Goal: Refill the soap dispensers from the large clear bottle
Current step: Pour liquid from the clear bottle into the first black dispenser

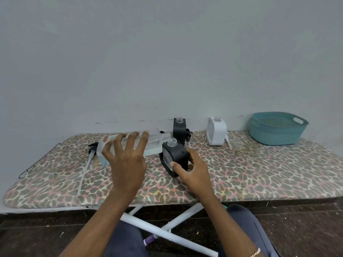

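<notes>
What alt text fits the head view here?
A left hand tips a large clear bottle toward the open neck of a black dispenser steadied by the right hand on a leopard-print board; another black dispenser, a white one and a teal basket stand behind.

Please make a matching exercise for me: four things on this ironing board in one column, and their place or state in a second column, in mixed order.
Things:
1. large clear bottle
2. white dispenser
3. teal basket
4. nearest black dispenser

States:
A. held by the right hand
B. at the far right end
C. tipped sideways under the left hand
D. upright near the wall, without pump

Pairs: 1-C, 2-D, 3-B, 4-A
</notes>
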Tool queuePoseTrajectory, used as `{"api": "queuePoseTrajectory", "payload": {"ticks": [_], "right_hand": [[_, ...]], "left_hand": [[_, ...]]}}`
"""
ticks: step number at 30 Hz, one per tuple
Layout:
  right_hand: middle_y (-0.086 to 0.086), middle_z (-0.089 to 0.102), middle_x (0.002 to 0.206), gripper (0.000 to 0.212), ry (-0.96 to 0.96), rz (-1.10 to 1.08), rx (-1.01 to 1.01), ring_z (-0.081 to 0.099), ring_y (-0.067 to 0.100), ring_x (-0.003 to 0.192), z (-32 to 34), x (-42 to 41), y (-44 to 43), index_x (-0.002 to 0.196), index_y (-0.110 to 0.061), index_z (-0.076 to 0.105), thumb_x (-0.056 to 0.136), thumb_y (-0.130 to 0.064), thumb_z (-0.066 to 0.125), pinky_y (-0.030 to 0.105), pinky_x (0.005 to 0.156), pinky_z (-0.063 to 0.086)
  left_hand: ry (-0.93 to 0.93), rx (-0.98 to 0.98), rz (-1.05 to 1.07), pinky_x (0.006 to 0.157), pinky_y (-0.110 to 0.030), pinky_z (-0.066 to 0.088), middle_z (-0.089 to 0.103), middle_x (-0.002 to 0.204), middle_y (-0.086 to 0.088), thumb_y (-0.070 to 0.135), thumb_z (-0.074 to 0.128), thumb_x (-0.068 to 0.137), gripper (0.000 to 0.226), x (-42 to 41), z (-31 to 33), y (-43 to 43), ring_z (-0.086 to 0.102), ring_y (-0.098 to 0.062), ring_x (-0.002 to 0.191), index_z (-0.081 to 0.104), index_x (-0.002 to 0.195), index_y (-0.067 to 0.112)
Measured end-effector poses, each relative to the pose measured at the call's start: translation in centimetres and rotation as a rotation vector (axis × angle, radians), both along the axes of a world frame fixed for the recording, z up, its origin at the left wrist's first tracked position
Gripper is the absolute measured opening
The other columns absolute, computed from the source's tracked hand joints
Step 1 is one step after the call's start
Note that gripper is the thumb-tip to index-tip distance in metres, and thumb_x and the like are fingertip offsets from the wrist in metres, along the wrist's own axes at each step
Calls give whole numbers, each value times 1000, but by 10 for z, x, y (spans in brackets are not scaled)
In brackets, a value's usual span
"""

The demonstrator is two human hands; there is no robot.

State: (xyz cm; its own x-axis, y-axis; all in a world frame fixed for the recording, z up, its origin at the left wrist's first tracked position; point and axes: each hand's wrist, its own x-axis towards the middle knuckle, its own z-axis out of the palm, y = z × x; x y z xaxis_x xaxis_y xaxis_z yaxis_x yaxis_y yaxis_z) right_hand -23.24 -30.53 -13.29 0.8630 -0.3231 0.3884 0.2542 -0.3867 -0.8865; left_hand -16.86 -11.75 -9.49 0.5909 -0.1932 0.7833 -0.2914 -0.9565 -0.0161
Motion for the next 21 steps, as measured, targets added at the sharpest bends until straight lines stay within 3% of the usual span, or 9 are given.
{"api": "queuePoseTrajectory", "payload": {"ticks": [6,16,21], "right_hand": [[-37,64,111,43,2,7,1,55,-26,110,0,0,-1,117,-53,52,93,-31,80,3,86,46],[-38,62,113,44,2,2,-3,54,-26,111,-3,1,-1,121,-53,52,92,-35,80,17,98,48],[-40,63,109,44,4,-1,-6,55,-24,110,-1,0,-1,115,-57,52,93,-32,80,5,87,46]], "left_hand": [[5,-1,-3,102,-60,32,63,138,-2,-7,70,70,81,-1,0,0,48,-35,130,60,144,26],[9,0,0,101,-60,32,63,138,-3,-8,67,69,81,-2,1,0,49,-36,129,60,143,25],[17,-1,-5,102,-60,32,63,139,-2,-7,67,70,81,-2,1,0,48,-36,131,60,143,26]]}}
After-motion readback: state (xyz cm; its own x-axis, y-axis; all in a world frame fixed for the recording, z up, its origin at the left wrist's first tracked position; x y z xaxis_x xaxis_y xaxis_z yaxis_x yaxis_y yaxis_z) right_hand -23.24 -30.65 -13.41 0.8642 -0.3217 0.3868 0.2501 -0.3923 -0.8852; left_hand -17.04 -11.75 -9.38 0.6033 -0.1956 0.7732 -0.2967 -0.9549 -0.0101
